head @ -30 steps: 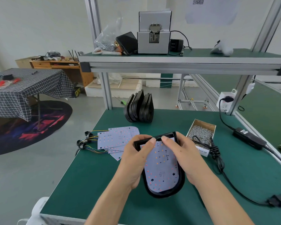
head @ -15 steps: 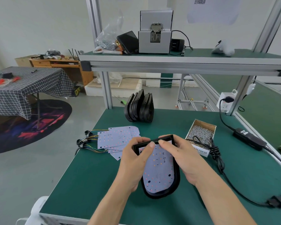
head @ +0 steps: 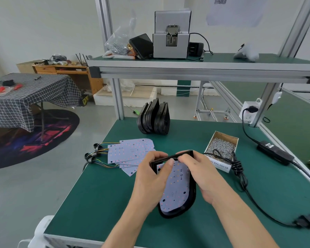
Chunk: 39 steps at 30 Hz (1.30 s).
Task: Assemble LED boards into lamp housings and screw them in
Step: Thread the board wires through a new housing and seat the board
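Both hands on one lamp housing [head: 190,203], near the front edge of the green bench [head: 97,203], mid-width. Left hand [head: 149,181] grips the housing's left side, thumb curled over onto the LED board [head: 174,187]. Right hand [head: 202,174] grips the right side, fingers wrapped over the straight far rim, thumb down on the board's top edge.

Change vs a second ago: the housing's far end has tipped up toward the camera, so it now sits tilted rather than flat on the bench, and the thumbs have slid up from the board's upper face to the far rim. Board looks nested inside the housing; rounded near end seated, far edge hidden under the thumbs, can't tell if fully in. Judgement: seating step nearly done, screwing not yet started; no screwdriver visible.

Further back, toward the left edge: stack of spare LED boards [head: 131,151] with coloured wire leads [head: 98,154]. Toward the right edge: open box of screws [head: 222,145], a coiled black cable [head: 238,169] lying across its near corner. Far edge: row of empty housings [head: 154,119] standing on edge. Upper shelf: screw feeder [head: 171,34].
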Motion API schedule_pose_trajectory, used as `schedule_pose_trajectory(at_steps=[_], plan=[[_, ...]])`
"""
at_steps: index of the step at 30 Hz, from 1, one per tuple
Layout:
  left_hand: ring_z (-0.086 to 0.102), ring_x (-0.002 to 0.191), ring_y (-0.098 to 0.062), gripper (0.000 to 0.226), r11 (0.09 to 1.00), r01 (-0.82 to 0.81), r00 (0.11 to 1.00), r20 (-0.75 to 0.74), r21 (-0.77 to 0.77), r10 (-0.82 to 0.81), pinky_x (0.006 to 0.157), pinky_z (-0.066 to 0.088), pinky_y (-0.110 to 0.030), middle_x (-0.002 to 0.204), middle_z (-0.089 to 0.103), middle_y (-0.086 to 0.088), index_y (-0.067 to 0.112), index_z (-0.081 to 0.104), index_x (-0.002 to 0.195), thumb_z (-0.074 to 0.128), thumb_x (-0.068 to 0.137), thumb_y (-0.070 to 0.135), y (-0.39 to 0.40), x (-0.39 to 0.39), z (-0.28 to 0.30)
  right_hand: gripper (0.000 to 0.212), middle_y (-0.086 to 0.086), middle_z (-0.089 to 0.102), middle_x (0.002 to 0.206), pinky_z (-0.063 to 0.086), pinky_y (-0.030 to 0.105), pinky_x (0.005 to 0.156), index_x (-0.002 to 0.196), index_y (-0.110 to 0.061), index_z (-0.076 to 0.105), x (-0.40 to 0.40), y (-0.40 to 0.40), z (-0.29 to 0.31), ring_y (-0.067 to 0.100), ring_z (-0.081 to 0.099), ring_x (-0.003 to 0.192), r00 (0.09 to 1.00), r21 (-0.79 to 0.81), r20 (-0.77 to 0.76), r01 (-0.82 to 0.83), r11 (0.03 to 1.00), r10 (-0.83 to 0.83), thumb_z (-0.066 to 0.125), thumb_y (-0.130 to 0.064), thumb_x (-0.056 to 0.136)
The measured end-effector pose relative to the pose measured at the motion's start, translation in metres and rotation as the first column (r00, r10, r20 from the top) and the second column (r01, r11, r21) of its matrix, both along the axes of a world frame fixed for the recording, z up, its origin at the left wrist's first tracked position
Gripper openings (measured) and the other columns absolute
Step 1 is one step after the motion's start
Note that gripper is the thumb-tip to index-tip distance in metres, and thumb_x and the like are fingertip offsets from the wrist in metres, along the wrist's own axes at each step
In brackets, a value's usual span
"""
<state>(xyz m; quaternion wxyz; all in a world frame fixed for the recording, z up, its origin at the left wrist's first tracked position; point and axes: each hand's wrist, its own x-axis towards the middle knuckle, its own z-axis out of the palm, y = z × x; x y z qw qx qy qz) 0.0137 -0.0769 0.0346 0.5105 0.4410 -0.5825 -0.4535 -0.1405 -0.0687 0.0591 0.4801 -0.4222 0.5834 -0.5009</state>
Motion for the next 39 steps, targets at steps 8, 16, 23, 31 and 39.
schedule_pose_trajectory(at_steps=[8,16,23,31,39], plan=[[0.068,0.102,-0.005,0.014,1.0,0.019,1.0,-0.016,0.002,-0.019,0.084,0.048,-0.014,0.103,0.074,0.014,0.031,0.069,0.105,0.071,0.092,0.036,-0.002,0.003,-0.001,0.018,0.017,0.074,0.096,0.05,0.038,0.082,0.103,-0.01,0.075,-0.007,0.001,-0.003,0.018,0.065,0.084,0.994,-0.001,0.103,-0.024,1.0,0.024,0.067,-0.023,0.093],[0.067,0.09,-0.009,0.024,0.996,0.021,0.994,-0.107,0.09,-0.012,0.082,0.05,-0.025,0.098,0.075,0.011,0.032,0.071,0.102,0.071,0.084,0.048,-0.004,0.003,0.0,0.026,0.013,0.074,0.105,0.052,0.039,0.088,0.099,-0.017,0.074,-0.001,0.006,-0.005,0.014,0.067,0.089,0.999,-0.115,0.026,-0.028,0.993,0.031,0.068,-0.039,0.086],[0.069,0.096,-0.011,0.018,0.995,0.065,0.994,-0.096,0.081,-0.057,0.088,0.053,-0.03,0.1,0.075,0.009,0.038,0.071,0.099,0.072,0.083,0.045,-0.003,0.003,0.0,0.026,0.007,0.071,0.083,0.048,0.035,0.074,0.087,-0.016,0.072,0.0,0.004,-0.005,0.014,0.061,0.074,0.999,-0.105,-0.04,0.021,0.994,-0.026,0.066,-0.04,0.077],[0.069,0.101,-0.012,0.015,0.995,0.084,0.994,-0.068,0.056,-0.08,0.088,0.051,-0.026,0.102,0.075,0.01,0.038,0.069,0.099,0.071,0.084,0.039,0.0,0.001,0.002,0.021,0.009,0.073,0.094,0.052,0.034,0.079,0.092,-0.016,0.074,0.004,0.007,-0.006,0.011,0.065,0.08,0.999,-0.136,-0.002,0.053,0.989,-0.053,0.071,-0.034,0.082],[0.068,0.104,-0.03,0.017,0.991,0.057,0.991,-0.129,0.12,-0.041,0.095,0.055,-0.047,0.102,0.076,0.0,0.034,0.071,0.099,0.074,0.084,0.039,-0.002,0.004,-0.004,0.01,0.003,0.076,0.091,0.054,0.032,0.076,0.09,-0.02,0.075,-0.002,0.004,-0.009,0.013,0.069,0.082,0.996,-0.116,-0.093,-0.023,0.993,0.012,0.073,-0.029,0.095]])
